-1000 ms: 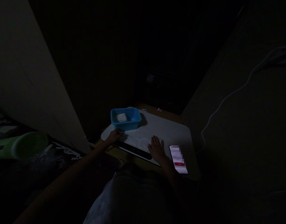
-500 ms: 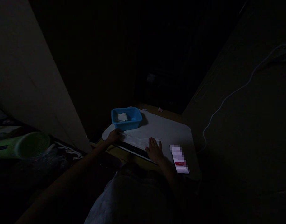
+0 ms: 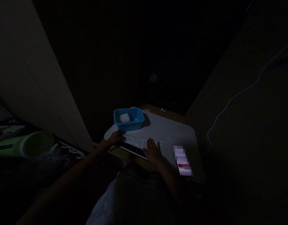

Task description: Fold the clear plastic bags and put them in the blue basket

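Observation:
A long, narrow white strip [image 3: 136, 141], cloth or tissue, lies flat along the near side of the white table [image 3: 174, 128]. At its left end my left hand [image 3: 116, 137] has its fingers curled on the edge, though the dim light hides the fingertips. My right hand [image 3: 153, 151] lies flat on the strip toward its right end, palm down, fingers stretched out. Just beyond my left hand stands a blue plastic basket [image 3: 130, 126] with a folded white piece [image 3: 124, 117] inside it.
A lit phone [image 3: 183, 161] lies on the table to the right of my right hand. A white cable [image 3: 225, 109] runs along the right wall. On the left, a green container [image 3: 24, 145] lies on its side. The room is very dark.
My right hand has slid a little to the left along the white strip. My left hand stays at the strip's left end. The view has shifted slightly.

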`<state>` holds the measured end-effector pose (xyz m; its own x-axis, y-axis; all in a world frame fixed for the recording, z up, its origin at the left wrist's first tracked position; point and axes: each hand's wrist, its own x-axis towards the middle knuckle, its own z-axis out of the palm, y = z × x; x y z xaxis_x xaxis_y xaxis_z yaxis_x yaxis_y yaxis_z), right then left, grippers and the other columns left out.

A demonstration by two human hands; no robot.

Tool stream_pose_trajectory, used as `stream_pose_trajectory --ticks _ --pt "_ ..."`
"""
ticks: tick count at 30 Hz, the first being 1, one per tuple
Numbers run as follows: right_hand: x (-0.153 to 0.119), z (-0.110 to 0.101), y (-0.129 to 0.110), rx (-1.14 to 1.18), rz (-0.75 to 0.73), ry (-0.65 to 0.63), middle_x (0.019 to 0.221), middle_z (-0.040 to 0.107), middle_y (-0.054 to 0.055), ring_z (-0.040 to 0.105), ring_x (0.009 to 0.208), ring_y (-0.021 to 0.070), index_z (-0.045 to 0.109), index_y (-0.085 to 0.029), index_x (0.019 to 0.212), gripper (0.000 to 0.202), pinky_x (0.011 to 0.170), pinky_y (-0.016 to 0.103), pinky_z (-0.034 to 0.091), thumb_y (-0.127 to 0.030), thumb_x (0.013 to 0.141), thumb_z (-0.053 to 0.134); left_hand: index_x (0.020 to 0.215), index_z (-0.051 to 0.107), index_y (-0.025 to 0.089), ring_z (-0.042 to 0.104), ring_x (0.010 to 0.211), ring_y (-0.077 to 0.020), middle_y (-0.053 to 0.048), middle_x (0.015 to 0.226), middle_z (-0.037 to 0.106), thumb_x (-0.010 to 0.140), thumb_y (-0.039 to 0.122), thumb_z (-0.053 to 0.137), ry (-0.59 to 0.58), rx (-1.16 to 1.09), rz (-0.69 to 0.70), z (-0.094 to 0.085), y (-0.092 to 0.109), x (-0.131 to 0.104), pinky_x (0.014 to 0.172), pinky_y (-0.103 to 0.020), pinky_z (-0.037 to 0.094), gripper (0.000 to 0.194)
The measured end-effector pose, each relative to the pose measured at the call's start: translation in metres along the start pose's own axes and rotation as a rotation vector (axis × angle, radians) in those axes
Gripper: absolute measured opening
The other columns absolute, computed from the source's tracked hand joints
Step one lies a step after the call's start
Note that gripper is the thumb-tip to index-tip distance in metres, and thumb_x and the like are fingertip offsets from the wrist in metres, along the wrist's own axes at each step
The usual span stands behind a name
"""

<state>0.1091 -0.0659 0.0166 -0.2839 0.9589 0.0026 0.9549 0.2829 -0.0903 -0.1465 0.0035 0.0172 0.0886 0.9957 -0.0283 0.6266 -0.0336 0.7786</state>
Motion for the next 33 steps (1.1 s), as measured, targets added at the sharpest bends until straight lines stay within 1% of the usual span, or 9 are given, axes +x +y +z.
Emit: stream_pose_trajectory --ticks 7,11,14,17,20,23,26,31,33 --pt "0.001 -0.012 -0.015 0.059 -0.008 0.106 0.139 0.024 0.011 0.014 0.128 0.0249 0.026 -0.011 0.132 0.058 0.102 0.049 0.003 -0.038 0.081 0.034 0.082 0.055 0.015 0.058 0.066 -0.0177 0.000 0.066 0.060 0.050 0.030 0.062 0.029 -0.241 -0.059 0.002 0.008 0.001 0.059 -0.026 0.044 0.036" --pt "0.005 -0.015 -0.022 0.186 -0.067 0.128 0.130 0.040 0.013 0.033 0.120 0.0229 0.034 -0.011 0.129 0.057 0.100 0.038 0.021 -0.034 0.078 0.043 0.086 0.051 0.014 0.055 0.050 -0.0133 0.001 0.055 0.057 0.059 0.025 0.058 -0.042 -0.427 -0.146 0.012 0.037 0.006 0.050 -0.024 0.043 0.030" --pt "0.011 -0.021 -0.029 0.314 -0.051 0.197 0.121 0.050 0.013 0.044 0.111 0.0231 0.041 -0.013 0.123 0.059 0.093 0.034 0.033 -0.036 0.071 0.055 0.085 0.052 0.013 0.048 0.039 -0.0094 0.004 0.047 0.051 0.063 0.021 0.054 -0.101 -0.424 -0.183 0.025 0.063 0.007 0.044 -0.021 0.039 0.023" --pt "0.018 -0.025 -0.034 0.476 -0.009 0.310 0.108 0.059 0.008 0.053 0.098 0.0203 0.054 -0.017 0.109 0.043 0.084 0.030 0.039 -0.032 0.069 0.058 0.077 0.055 0.012 0.050 0.044 -0.0089 0.002 0.050 0.054 0.065 0.023 0.053 -0.159 -0.426 -0.130 0.036 0.083 0.006 0.046 -0.019 0.039 0.016" --pt "0.024 -0.025 -0.030 0.611 0.082 0.343 0.082 0.066 0.004 0.058 0.074 0.0154 0.063 -0.019 0.086 0.018 0.067 0.024 0.043 -0.025 0.073 0.051 0.075 0.058 0.011 0.055 0.054 -0.0113 -0.002 0.059 0.059 0.067 0.030 0.052 -0.223 -0.411 -0.017 0.040 0.095 0.006 0.049 -0.019 0.039 0.022" --pt "0.028 -0.023 -0.017 0.708 0.214 0.339 0.066 0.064 0.002 0.056 0.060 0.0132 0.063 -0.017 0.072 0.015 0.056 0.021 0.041 -0.019 0.071 0.048 0.087 0.059 0.011 0.057 0.065 -0.0148 -0.004 0.071 0.062 0.069 0.036 0.050 -0.190 -0.373 0.079 0.042 0.099 0.011 0.054 -0.022 0.042 0.031" --pt "0.028 -0.025 0.000 0.813 0.270 0.335 0.062 0.062 0.000 0.054 0.060 0.0121 0.061 -0.015 0.069 0.014 0.054 0.019 0.039 -0.017 0.068 0.047 0.092 0.058 0.012 0.056 0.076 -0.0167 -0.005 0.083 0.062 0.068 0.032 0.051 -0.169 -0.303 0.168 0.048 0.094 0.020 0.064 -0.025 0.044 0.032" --pt "0.020 -0.031 0.026 0.863 0.322 0.320 0.066 0.061 0.000 0.054 0.061 0.0115 0.058 -0.015 0.075 0.016 0.052 0.018 0.039 -0.017 0.066 0.045 0.099 0.056 0.011 0.055 0.080 -0.0169 -0.006 0.093 0.061 0.066 0.022 0.052 -0.423 -0.136 0.273 0.064 0.080 0.027 0.068 -0.026 0.044 0.036" --pt "0.015 -0.032 0.035 0.848 0.351 0.294 0.067 0.061 -0.001 0.055 0.061 0.0109 0.057 -0.016 0.077 0.017 0.051 0.017 0.039 -0.016 0.066 0.044 0.103 0.054 0.012 0.054 0.083 -0.0167 -0.006 0.098 0.060 0.067 0.022 0.051 -0.448 -0.060 0.325 0.068 0.076 0.028 0.069 -0.025 0.043 0.037"
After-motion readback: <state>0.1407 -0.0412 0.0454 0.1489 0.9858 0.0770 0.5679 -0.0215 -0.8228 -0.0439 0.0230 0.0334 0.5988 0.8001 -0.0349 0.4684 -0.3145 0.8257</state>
